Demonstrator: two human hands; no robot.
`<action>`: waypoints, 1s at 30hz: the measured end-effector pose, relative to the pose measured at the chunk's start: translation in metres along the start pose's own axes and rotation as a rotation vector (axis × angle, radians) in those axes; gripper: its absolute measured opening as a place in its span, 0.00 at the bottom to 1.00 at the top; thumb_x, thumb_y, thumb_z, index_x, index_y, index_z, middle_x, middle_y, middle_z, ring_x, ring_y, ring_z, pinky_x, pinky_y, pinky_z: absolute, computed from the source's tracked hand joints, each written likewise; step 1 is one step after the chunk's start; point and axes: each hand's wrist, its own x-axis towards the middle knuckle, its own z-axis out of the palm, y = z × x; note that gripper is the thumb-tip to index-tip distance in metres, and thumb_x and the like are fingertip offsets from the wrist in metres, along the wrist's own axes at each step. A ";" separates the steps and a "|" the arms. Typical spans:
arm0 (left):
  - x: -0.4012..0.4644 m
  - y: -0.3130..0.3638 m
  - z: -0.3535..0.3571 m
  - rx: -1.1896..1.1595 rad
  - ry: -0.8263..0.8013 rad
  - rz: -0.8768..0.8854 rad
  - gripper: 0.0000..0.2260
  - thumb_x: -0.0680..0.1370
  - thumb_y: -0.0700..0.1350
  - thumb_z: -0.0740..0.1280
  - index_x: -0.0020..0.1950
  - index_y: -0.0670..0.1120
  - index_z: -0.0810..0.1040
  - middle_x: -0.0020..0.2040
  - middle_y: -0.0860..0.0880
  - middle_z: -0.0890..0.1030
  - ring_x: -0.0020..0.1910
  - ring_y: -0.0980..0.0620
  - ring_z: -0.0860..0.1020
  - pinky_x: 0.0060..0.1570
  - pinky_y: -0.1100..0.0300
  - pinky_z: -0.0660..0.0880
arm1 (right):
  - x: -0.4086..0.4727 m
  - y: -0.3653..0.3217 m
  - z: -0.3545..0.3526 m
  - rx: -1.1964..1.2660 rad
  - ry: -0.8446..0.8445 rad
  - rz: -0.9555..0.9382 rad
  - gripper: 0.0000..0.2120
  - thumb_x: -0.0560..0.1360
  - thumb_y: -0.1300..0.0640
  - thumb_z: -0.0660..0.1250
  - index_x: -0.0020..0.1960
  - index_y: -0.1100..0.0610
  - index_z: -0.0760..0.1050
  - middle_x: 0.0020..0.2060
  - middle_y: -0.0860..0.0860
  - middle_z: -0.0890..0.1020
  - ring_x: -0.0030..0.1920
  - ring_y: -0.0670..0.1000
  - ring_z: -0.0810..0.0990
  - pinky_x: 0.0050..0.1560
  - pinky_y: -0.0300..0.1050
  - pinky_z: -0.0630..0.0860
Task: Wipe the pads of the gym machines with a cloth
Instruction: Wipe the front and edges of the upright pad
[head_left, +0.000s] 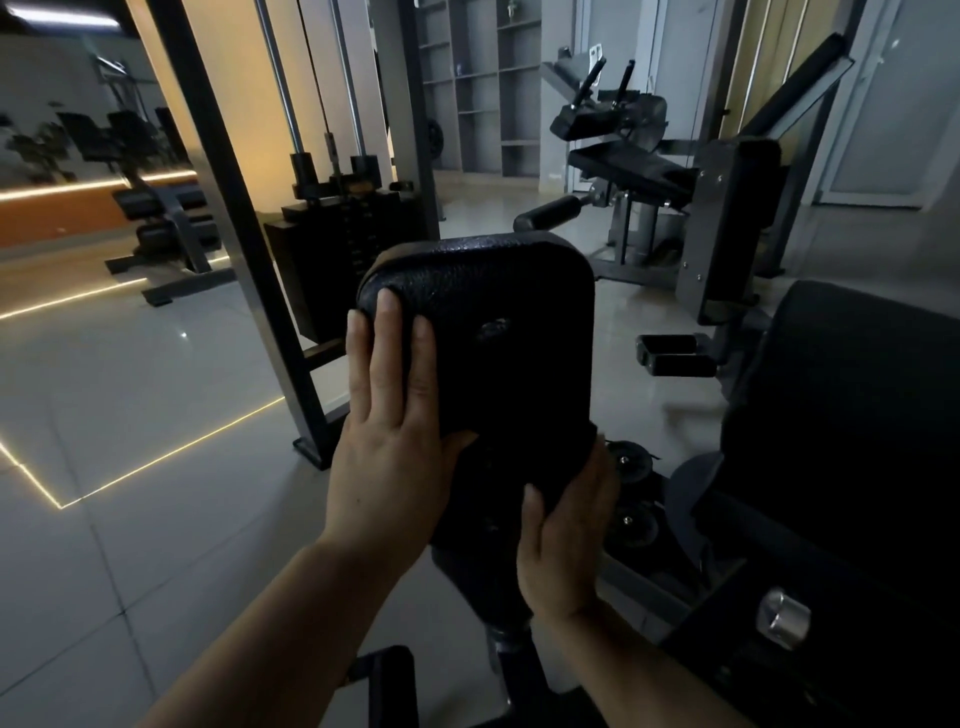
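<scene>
The black pad (498, 332) stands upright right in front of us, our left hand (387, 436) flat on its left edge, fingers straight, likely steadying it. Our right hand (563, 540) presses something dark, perhaps the cloth, against its lower part, grip unclear. A small embossed mark shows, unreadable.

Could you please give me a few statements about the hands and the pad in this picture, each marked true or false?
1. The left hand lies with straight fingers on the black pad. True.
2. The right hand is lifted clear of the pad. False: it lies against the pad's lower right edge.
3. A bright white cloth is spread over the top of the pad. False: no such cloth shows there; the pad's top is bare black.
4. A weight stack stands behind the pad, to the left. True.
5. The floor is tiled. True.
</scene>
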 end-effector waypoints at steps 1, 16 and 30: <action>0.000 0.000 0.000 0.004 0.002 0.002 0.40 0.72 0.47 0.69 0.76 0.39 0.50 0.77 0.42 0.47 0.75 0.43 0.42 0.67 0.52 0.44 | 0.015 -0.009 -0.001 0.039 0.019 -0.021 0.28 0.81 0.43 0.47 0.75 0.56 0.48 0.69 0.56 0.60 0.69 0.60 0.63 0.67 0.58 0.66; 0.000 -0.003 -0.003 0.014 -0.023 0.012 0.39 0.73 0.49 0.66 0.77 0.40 0.49 0.77 0.44 0.45 0.75 0.45 0.41 0.67 0.56 0.45 | 0.005 0.001 0.005 -0.121 0.043 -0.125 0.27 0.81 0.43 0.48 0.75 0.56 0.50 0.70 0.61 0.59 0.70 0.63 0.61 0.70 0.56 0.61; -0.006 -0.012 -0.003 -0.031 0.020 0.056 0.31 0.79 0.49 0.55 0.77 0.44 0.45 0.78 0.48 0.43 0.77 0.47 0.41 0.70 0.42 0.54 | 0.079 -0.056 -0.004 -0.227 0.035 -0.466 0.24 0.82 0.50 0.48 0.75 0.60 0.57 0.75 0.56 0.56 0.76 0.58 0.52 0.74 0.54 0.51</action>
